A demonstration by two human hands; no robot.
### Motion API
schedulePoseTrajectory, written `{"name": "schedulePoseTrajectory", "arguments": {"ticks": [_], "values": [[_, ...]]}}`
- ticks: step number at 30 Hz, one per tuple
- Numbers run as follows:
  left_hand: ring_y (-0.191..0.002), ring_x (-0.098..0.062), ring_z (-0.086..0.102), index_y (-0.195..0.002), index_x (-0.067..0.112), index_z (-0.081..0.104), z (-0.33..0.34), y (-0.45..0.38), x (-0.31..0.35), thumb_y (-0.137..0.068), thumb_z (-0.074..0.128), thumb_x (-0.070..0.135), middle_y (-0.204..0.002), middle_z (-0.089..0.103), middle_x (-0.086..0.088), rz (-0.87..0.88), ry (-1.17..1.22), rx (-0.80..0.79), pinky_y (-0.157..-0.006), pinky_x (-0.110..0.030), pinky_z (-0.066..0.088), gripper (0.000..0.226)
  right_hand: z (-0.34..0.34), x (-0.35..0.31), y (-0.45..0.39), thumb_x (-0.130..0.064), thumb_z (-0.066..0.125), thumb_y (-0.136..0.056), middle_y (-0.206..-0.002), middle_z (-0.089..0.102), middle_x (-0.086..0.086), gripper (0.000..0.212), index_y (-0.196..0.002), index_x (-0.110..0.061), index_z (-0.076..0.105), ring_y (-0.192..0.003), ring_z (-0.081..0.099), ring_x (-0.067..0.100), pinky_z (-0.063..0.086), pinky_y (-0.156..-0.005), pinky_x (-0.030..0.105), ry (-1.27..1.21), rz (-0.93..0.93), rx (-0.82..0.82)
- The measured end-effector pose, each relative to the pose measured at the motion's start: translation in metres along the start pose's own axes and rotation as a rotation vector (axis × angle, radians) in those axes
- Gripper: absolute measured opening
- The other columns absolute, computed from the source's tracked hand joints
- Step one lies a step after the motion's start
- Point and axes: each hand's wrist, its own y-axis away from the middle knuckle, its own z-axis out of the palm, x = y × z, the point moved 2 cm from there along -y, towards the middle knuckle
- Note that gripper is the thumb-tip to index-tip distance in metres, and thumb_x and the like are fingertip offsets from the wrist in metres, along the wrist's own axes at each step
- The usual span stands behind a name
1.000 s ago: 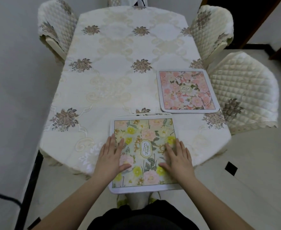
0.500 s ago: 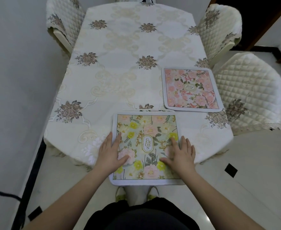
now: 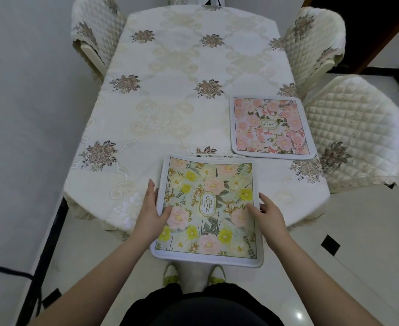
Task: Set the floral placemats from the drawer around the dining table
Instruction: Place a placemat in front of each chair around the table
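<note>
A yellow-green floral placemat (image 3: 207, 208) marked "GARDEN" lies at the near end of the dining table (image 3: 170, 102), its near part hanging past the table's edge. The rim of another mat (image 3: 219, 156) peeks out under its far edge. My left hand (image 3: 150, 211) holds its left edge, thumb on top and fingers along the side. My right hand (image 3: 270, 214) holds the right edge the same way. A pink floral placemat (image 3: 270, 128) lies flat at the table's right side.
The table wears a cream embroidered cloth. Quilted chairs stand at the right (image 3: 356, 130), far right (image 3: 311, 41) and far left (image 3: 94, 41). A white wall runs along the left, and a black cable (image 3: 10, 271) lies on the floor there.
Both hands slid off the top of the yellow-green placemat out to its left and right edges and took hold of them. The mat has come slightly toward me.
</note>
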Motion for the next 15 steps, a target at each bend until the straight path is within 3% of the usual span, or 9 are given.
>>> {"name": "schedulePoseTrajectory", "arguments": {"ticks": [2, 4, 7, 11, 15], "values": [[-0.125, -0.013, 0.052, -0.157, 0.029, 0.006, -0.001, 0.000, -0.003, -0.097, 0.059, 0.024, -0.149, 0.041, 0.009, -0.073, 0.008, -0.021, -0.084, -0.022, 0.050, 0.080, 0.001, 0.001, 0.000, -0.034, 0.062, -0.092, -0.115, 0.069, -0.005, 0.052, -0.140, -0.034, 0.043, -0.099, 0.067, 0.016, 0.055, -0.088, 0.040, 0.062, -0.012, -0.090], [-0.114, -0.016, 0.060, -0.154, 0.031, 0.021, -0.001, 0.000, -0.005, -0.098, 0.057, 0.023, -0.142, 0.053, 0.005, -0.079, 0.011, -0.032, -0.071, -0.015, 0.049, 0.068, 0.001, 0.001, 0.002, -0.032, 0.060, -0.094, -0.123, 0.065, -0.007, 0.063, -0.150, -0.035, 0.030, -0.099, 0.065, 0.011, 0.053, -0.078, 0.025, 0.083, -0.026, -0.123], [-0.112, -0.014, 0.062, -0.151, 0.031, 0.031, -0.003, 0.001, 0.001, -0.099, 0.055, 0.018, -0.131, 0.063, 0.004, -0.097, 0.067, -0.018, -0.077, -0.017, 0.047, 0.058, -0.002, -0.002, 0.004, -0.028, 0.059, -0.095, -0.120, 0.065, -0.006, 0.066, -0.152, -0.035, 0.025, -0.092, 0.063, 0.003, 0.045, -0.066, 0.014, 0.079, -0.067, -0.126], [-0.092, -0.001, 0.067, -0.149, 0.033, 0.035, -0.012, -0.001, 0.019, -0.099, 0.056, 0.020, -0.106, 0.068, 0.016, -0.088, 0.064, 0.009, -0.066, -0.016, 0.049, 0.056, -0.014, -0.003, 0.004, -0.028, 0.060, -0.095, -0.120, 0.067, -0.006, 0.065, -0.151, -0.035, 0.028, -0.095, 0.068, 0.008, 0.054, -0.074, 0.021, 0.005, -0.099, -0.130], [-0.090, 0.002, 0.066, -0.148, 0.037, 0.034, -0.019, -0.001, 0.046, -0.098, 0.057, 0.022, -0.105, 0.068, 0.017, -0.041, 0.063, 0.050, -0.064, -0.017, 0.051, 0.056, -0.029, -0.010, -0.001, -0.028, 0.061, -0.095, -0.117, 0.069, -0.006, 0.065, -0.150, -0.037, 0.027, -0.092, 0.070, 0.008, 0.055, -0.069, 0.019, -0.051, -0.143, -0.127]]}}
